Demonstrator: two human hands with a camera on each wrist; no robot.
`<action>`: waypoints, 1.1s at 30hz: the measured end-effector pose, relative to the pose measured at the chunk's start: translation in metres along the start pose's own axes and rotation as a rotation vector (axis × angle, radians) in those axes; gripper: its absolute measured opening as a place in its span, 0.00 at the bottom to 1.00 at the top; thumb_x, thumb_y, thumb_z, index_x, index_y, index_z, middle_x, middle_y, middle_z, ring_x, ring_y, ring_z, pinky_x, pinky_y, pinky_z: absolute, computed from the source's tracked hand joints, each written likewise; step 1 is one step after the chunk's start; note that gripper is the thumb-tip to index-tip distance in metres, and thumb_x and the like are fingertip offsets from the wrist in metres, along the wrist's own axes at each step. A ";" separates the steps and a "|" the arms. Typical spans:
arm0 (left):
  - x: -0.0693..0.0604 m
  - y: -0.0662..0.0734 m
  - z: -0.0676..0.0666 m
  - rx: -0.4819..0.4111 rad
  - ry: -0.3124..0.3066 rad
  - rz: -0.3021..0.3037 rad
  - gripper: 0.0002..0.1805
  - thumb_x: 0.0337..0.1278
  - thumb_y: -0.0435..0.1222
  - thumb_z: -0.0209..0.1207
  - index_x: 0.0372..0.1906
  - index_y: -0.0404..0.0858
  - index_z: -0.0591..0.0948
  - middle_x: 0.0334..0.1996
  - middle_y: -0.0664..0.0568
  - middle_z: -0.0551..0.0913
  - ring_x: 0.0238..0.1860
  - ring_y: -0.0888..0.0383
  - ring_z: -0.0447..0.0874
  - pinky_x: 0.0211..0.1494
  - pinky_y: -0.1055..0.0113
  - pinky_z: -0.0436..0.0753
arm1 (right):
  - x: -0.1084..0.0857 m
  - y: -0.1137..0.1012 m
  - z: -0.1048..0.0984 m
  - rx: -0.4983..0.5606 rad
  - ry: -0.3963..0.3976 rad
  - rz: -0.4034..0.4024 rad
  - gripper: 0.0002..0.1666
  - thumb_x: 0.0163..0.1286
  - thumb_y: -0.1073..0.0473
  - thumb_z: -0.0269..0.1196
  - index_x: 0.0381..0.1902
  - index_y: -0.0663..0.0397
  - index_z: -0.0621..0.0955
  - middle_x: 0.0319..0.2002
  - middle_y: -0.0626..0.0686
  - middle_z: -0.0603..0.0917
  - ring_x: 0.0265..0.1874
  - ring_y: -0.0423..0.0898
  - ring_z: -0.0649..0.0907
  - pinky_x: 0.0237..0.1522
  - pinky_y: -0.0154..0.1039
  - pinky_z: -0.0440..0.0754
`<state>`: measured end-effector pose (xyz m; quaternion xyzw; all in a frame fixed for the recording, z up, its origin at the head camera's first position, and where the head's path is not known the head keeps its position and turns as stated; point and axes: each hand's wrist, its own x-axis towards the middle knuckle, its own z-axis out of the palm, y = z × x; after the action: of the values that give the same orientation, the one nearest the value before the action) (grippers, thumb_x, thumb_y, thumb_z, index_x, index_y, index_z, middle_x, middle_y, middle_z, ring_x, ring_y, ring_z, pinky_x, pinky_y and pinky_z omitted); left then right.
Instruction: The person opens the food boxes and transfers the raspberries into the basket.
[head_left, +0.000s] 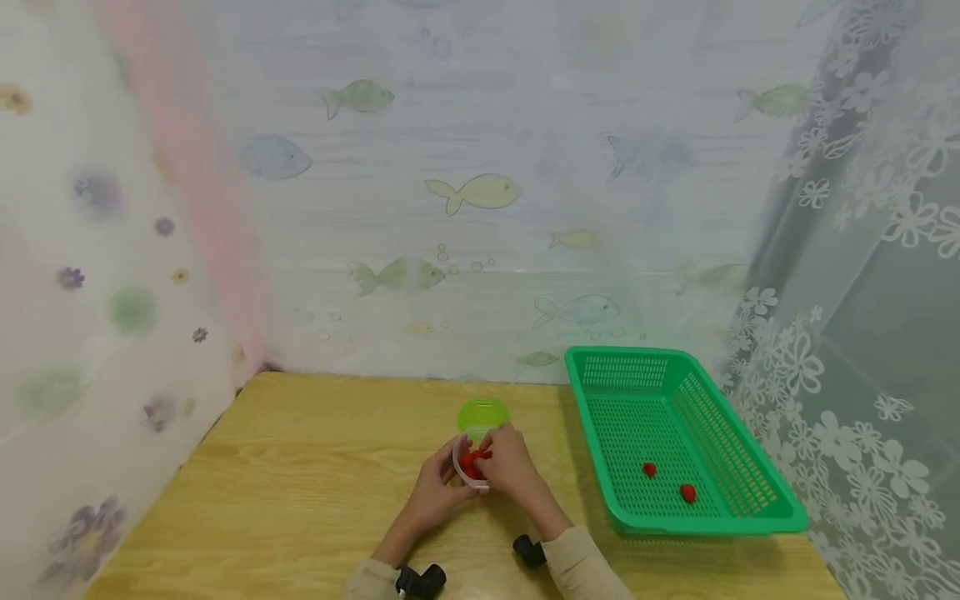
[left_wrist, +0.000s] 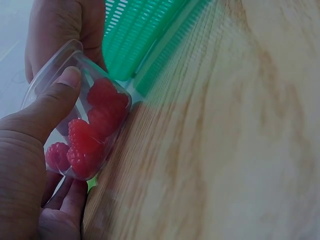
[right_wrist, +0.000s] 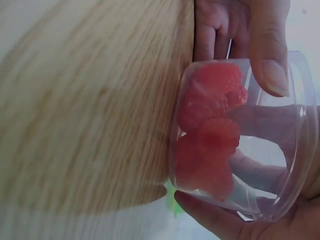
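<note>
A small clear plastic tub [head_left: 459, 467] with several red raspberries [left_wrist: 84, 137] inside stands tilted near the middle of the wooden table. My left hand [head_left: 438, 487] grips the tub from the left, its thumb across the near wall and its fingers on the far side. From the right my right hand [head_left: 512, 462] reaches over the rim, its fingertips at the raspberries. Through the tub's plastic, its fingers [right_wrist: 262, 175] show in the right wrist view. Whether they pinch a raspberry cannot be made out. Behind the tub lies a lime-green round lid [head_left: 483, 412].
A green slotted basket [head_left: 592, 433] stands to the right, holding two raspberries [head_left: 687, 493] near its front end. The wooden table [head_left: 322, 467] extends left of the hands. A fish-patterned curtain [head_left: 480, 325] hangs at the back, and a lacy flowered one [head_left: 847, 458] at the right.
</note>
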<state>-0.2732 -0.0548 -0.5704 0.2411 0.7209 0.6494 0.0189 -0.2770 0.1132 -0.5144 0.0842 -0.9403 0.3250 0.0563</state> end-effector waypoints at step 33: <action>-0.002 -0.003 0.000 0.013 -0.021 0.020 0.48 0.57 0.29 0.71 0.78 0.28 0.57 0.74 0.31 0.64 0.76 0.38 0.61 0.75 0.49 0.65 | 0.005 -0.006 0.000 -0.082 -0.018 0.017 0.24 0.68 0.59 0.70 0.12 0.56 0.78 0.17 0.50 0.71 0.17 0.41 0.68 0.17 0.30 0.65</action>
<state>-0.2726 -0.0559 -0.5737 0.2552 0.7224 0.6424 0.0183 -0.2806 0.1078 -0.5104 0.0768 -0.9540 0.2857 0.0484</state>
